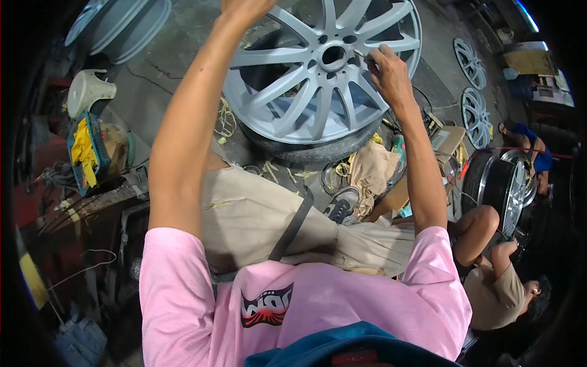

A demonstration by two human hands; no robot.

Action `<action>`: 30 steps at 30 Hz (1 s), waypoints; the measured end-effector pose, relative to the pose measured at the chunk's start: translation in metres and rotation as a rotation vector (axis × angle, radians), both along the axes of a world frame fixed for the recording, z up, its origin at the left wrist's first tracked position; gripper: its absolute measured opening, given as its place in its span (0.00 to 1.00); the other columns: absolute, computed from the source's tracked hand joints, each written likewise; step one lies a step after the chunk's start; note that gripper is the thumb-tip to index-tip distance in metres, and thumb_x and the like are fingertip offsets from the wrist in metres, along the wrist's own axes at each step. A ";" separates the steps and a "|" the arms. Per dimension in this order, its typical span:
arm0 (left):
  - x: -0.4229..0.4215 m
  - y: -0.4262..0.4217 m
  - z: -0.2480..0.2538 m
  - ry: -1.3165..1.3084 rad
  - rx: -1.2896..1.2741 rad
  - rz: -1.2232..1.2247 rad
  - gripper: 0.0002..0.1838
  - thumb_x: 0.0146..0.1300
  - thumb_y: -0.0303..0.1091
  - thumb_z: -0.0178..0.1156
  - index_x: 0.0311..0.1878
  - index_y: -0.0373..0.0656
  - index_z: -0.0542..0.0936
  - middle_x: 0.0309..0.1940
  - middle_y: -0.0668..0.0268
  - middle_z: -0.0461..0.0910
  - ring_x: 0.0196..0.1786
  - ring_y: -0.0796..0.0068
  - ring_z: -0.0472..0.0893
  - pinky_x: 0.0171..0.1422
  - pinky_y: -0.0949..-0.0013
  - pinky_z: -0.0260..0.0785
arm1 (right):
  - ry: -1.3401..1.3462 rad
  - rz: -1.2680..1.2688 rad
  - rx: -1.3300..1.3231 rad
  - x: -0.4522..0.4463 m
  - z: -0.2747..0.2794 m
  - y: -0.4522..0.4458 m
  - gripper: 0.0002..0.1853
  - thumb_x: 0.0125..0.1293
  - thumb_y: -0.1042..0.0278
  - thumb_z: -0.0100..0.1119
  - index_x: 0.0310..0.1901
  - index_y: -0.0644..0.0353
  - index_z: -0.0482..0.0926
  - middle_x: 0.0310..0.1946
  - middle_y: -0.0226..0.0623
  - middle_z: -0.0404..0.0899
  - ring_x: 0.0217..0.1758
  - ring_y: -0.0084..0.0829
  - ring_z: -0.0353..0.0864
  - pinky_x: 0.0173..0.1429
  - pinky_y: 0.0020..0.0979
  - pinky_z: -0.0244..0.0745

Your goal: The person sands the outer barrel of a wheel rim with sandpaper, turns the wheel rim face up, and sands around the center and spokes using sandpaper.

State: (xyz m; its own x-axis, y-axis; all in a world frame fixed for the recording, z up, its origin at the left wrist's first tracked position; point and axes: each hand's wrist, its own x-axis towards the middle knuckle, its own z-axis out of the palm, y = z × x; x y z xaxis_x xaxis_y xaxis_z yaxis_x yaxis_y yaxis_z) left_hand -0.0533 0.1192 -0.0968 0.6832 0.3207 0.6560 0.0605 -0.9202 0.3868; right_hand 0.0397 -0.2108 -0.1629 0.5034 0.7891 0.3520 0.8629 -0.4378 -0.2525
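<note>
A large grey multi-spoke car wheel rim (321, 101) lies face up in front of me on a black tyre (306, 151). My right hand (388, 73) is at the hub, beside the round centre hole and the lug holes. Its fingers are pinched together, and a small thin tip points from them toward the hub; what it belongs to is too small to tell. My left hand (247, 6) reaches to the rim's far left side. The top edge of the view cuts it off, so its fingers are hidden.
More grey rims (131, 30) stand at upper left, near a white stool (90, 93) and a teal basket (92, 153) with yellow cloth. At right, a seated person (495, 293) is by another wheel (510, 189). A tan cloth (373, 168) and cardboard lie near my foot.
</note>
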 end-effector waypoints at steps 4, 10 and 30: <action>0.003 -0.005 0.003 0.045 -0.029 -0.007 0.14 0.65 0.39 0.64 0.48 0.43 0.87 0.48 0.50 0.86 0.55 0.43 0.82 0.62 0.45 0.74 | -0.123 0.049 -0.023 0.008 -0.012 0.023 0.13 0.58 0.79 0.68 0.43 0.63 0.77 0.41 0.51 0.79 0.44 0.59 0.84 0.47 0.54 0.80; -0.010 -0.007 0.013 0.072 -0.102 0.043 0.14 0.64 0.39 0.65 0.48 0.43 0.87 0.46 0.51 0.86 0.55 0.43 0.82 0.62 0.45 0.74 | -0.148 0.027 -0.056 0.003 -0.009 0.015 0.07 0.63 0.78 0.62 0.42 0.64 0.76 0.41 0.52 0.78 0.42 0.60 0.84 0.46 0.55 0.80; -0.007 -0.008 -0.001 -0.005 0.013 0.063 0.15 0.65 0.40 0.64 0.50 0.44 0.87 0.46 0.53 0.86 0.55 0.44 0.81 0.61 0.45 0.73 | -0.071 0.002 -0.119 -0.004 0.009 0.007 0.08 0.63 0.79 0.62 0.43 0.64 0.78 0.41 0.53 0.80 0.46 0.60 0.85 0.48 0.54 0.80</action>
State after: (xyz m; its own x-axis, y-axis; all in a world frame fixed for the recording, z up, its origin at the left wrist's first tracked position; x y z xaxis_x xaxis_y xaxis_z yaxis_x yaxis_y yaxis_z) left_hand -0.0601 0.1115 -0.0975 0.6587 0.3545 0.6637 0.1163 -0.9194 0.3756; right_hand 0.0356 -0.2041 -0.1541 0.4788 0.8285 0.2904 0.8777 -0.4590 -0.1376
